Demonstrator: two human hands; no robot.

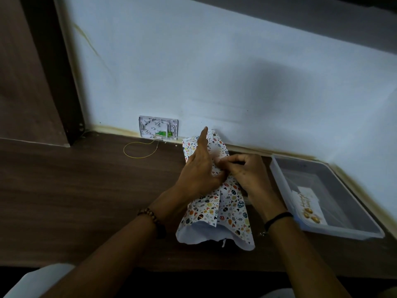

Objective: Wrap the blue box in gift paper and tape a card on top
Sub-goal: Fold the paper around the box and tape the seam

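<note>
Head view. Dark wood-grain desk [86, 190] runs along a pale wall [214, 72]. A brown panel [25, 72] stands at the far left.

1. Surroundings: a white wall plate [158, 130] with a green connector sits at the base of the wall. A thin yellow cable [139, 150] loops from it onto the desk, well apart from my hands. A clear plastic bin [343, 232] stands on the desk to the right, and the card [309, 201] with gold lettering lies flat inside it.
2. Work item: the gift paper [217, 207], white with small coloured shapes, lies folded lengthwise at the centre of the desk, its far end close to the wall.
3. Left hand [199, 168]: fingers straight and pointing away, lying on the paper along the seam. A bead bracelet [150, 214] is on that wrist.
4. Right hand [240, 171]: fingers curled, tips pinching the paper at the seam, just beside my left palm. A black band [277, 218] is on that wrist.
5. Hidden or unclear: the blue box is covered by the paper. The near end of the wrap gapes open, showing a white underside and dark shadow. A pale blur next to my right fingertips cannot be identified. The card's lettering is too small to read.
</note>
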